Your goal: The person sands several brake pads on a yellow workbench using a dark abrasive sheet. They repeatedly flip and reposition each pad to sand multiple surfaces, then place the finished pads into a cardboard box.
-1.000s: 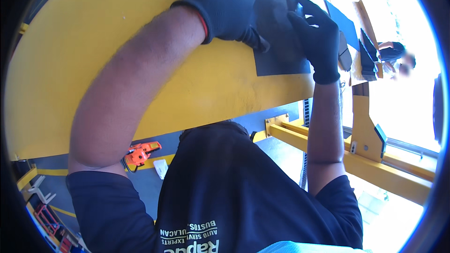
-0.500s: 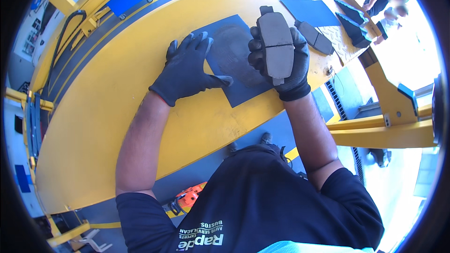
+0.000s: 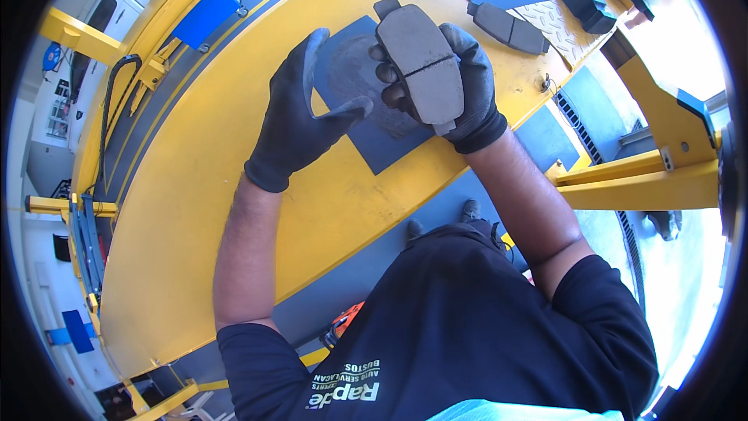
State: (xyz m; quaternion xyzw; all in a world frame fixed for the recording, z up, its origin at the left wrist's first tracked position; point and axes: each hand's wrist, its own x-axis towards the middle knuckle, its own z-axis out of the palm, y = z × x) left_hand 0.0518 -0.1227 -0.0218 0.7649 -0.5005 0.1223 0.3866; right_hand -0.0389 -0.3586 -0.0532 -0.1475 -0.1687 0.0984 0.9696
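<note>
Yellow lift ramp (image 3: 195,210) spreads under me, a dark sanding sheet (image 3: 374,121) lying on it. My right hand (image 3: 460,90) is clenched around a grey brake pad (image 3: 417,62), raised above the sheet, friction face up, long axis running near-right to far-left. My left hand (image 3: 300,121) rests spread on the sheet's left part, grasping nothing. Bare ramp lies left; another pad (image 3: 510,29) sits far right. Since half a second ago the pad has tilted flatter.

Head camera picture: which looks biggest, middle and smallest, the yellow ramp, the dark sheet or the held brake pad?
1. Yellow ramp, by far.
2. Dark sheet, partly hidden.
3. Brake pad in the right hand; nearer the camera, so it may look oversized.
</note>
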